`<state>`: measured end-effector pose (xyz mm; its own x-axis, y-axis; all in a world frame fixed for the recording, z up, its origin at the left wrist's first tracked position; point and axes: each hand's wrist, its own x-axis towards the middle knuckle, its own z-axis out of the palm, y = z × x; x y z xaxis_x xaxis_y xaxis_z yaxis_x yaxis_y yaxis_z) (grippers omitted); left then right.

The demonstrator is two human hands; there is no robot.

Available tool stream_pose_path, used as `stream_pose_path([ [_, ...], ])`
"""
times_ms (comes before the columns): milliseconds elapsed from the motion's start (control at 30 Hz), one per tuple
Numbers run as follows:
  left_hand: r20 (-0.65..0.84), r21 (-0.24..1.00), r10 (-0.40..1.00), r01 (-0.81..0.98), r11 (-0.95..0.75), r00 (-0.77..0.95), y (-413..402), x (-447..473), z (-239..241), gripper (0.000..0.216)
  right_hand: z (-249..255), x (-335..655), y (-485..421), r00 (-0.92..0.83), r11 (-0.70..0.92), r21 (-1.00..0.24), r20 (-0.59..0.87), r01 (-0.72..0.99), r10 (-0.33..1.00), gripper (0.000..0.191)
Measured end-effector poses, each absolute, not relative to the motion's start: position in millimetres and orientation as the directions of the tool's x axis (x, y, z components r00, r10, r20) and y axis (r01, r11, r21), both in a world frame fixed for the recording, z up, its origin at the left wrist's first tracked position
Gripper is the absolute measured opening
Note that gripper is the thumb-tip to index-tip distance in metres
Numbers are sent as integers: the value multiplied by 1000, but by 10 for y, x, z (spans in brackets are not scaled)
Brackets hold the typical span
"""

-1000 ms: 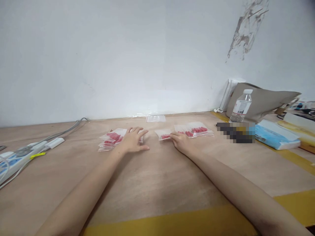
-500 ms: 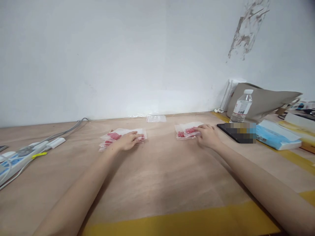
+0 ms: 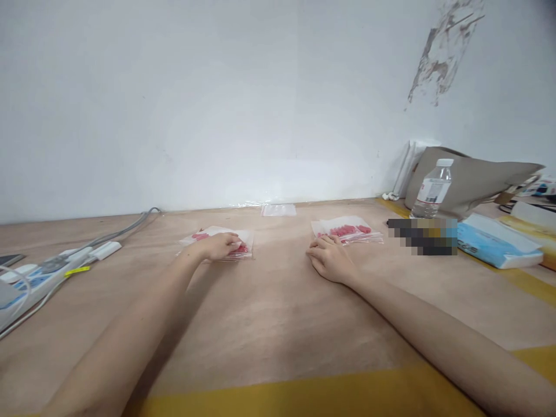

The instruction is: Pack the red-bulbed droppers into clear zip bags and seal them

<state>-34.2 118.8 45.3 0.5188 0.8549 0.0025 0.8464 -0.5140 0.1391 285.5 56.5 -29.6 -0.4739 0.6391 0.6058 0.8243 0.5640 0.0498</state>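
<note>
My left hand [image 3: 220, 247] lies over the left pile of clear zip bags [image 3: 246, 236], which hold small red pieces. Its fingers are bent loosely onto the top bag, and the thumb is hidden. At the front left corner of the right pile of zip bags [image 3: 353, 223] rests my right hand [image 3: 332, 259], palm down. Its fingers are stretched forward, close together, touching the edge of the bags or the table just before it. Red pieces show through the plastic in both piles.
A flat clear bag [image 3: 279, 210] lies near the wall. On the right stand a water bottle [image 3: 432, 188], a grey bag [image 3: 473, 174] and a blue tissue pack [image 3: 495, 240], beside a blurred dark object [image 3: 421, 236]. A power strip [image 3: 39, 281] with cables lies left.
My right hand has moved left and towards me, from the right side of its pile to the front left corner. The left hand has shifted slightly left, its fingers more bent. Both piles look tidier.
</note>
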Motion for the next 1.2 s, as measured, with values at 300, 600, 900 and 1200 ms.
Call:
stream_pose_path([
  [300,285,172,832,829,-533,476,1074,850,162,30,-389,2926,613,-315,488,-65,688,871,653,17],
  [600,460,166,673,689,-706,579,850,974,-233,53,-406,2997,593,-345,472,-6,672,882,655,24],
  [900,502,297,636,575,-763,585,885,640,-254,25,-297,2859,794,-605,591,261,611,763,511,16],
  [1200,527,221,628,621,-752,573,874,645,-260,23,-340,2888,767,-552,580,220,673,785,492,23],
])
